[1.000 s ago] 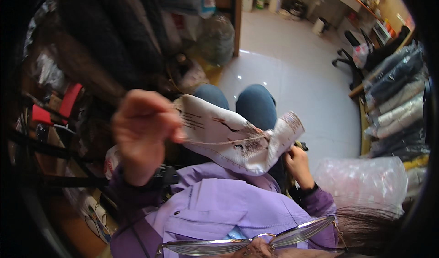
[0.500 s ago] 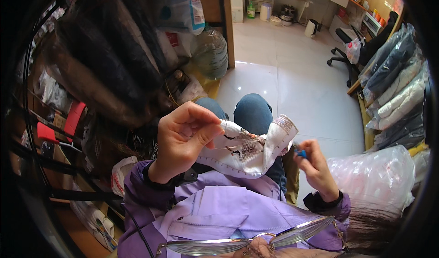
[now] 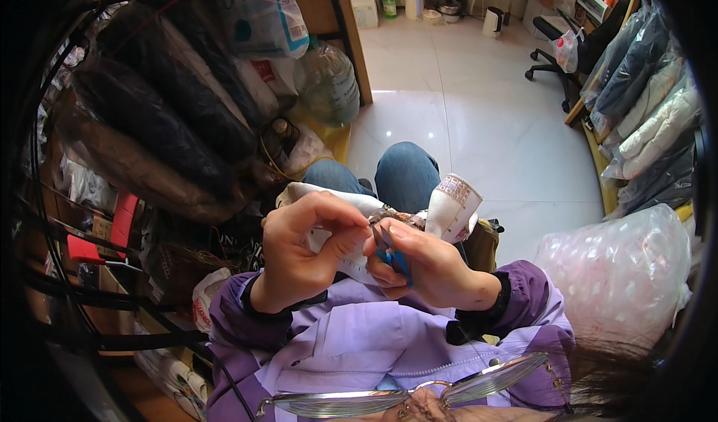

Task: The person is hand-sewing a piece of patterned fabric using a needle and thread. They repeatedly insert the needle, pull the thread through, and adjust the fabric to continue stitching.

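My left hand (image 3: 303,254) is raised over my lap, thumb and forefinger pinched together on thread too fine to trace clearly now. Close against those fingertips, my right hand (image 3: 445,272) holds small blue-handled scissors (image 3: 392,257), their dark blades pointing up toward the pinch. White cross-stitch cloth (image 3: 452,211) lies across my thighs beneath both hands. Its right end is rolled and carries a printed grid pattern. Brown and dark stitching shows just beyond my fingers, while most of the cloth's middle is hidden behind my hands.
Bagged dark garments (image 3: 161,85) hang at the left, beside a large clear water bottle (image 3: 329,85). More wrapped clothes (image 3: 651,115) hang at the right above a bulging clear plastic bag (image 3: 617,272). Farther off stand an office chair (image 3: 553,63) and a kettle (image 3: 493,22).
My right hand has moved left with the scissors, from beyond the cloth's right end to my left fingertips. My left hand keeps its pinch. The view has shifted slightly.
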{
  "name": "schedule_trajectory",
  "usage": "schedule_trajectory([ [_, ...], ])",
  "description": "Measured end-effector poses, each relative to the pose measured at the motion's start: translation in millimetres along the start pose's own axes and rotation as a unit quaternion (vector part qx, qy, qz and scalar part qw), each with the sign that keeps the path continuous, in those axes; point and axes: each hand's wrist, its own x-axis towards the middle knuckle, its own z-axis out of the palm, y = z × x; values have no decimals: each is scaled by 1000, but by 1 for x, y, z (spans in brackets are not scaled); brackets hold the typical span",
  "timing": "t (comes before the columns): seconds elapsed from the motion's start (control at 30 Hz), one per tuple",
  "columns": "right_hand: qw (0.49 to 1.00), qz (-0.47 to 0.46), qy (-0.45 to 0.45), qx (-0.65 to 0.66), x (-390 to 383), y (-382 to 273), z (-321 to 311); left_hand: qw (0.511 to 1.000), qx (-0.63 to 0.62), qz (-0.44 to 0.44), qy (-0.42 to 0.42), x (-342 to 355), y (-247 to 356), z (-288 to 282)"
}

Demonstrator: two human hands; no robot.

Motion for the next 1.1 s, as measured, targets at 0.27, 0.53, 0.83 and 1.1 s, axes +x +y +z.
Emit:
schedule_trajectory([
  [0.27, 994, -14, -35, 105, 5, 3, -6, 999, 27, 17, -38, 0, 4, -1],
  [0.53, 992, -24, -34, 118, 3, -1, -14, 997, 0, 19, -71, -3, 5, -3],
  [0.83, 992, -60, -22, 105, -2, -1, -17, 997, -8, 9, -70, -7, 1, -4],
  [1.1, 990, -104, 23, 90, -9, -6, -17, 999, -27, -3, -40, -11, -4, -3],
])
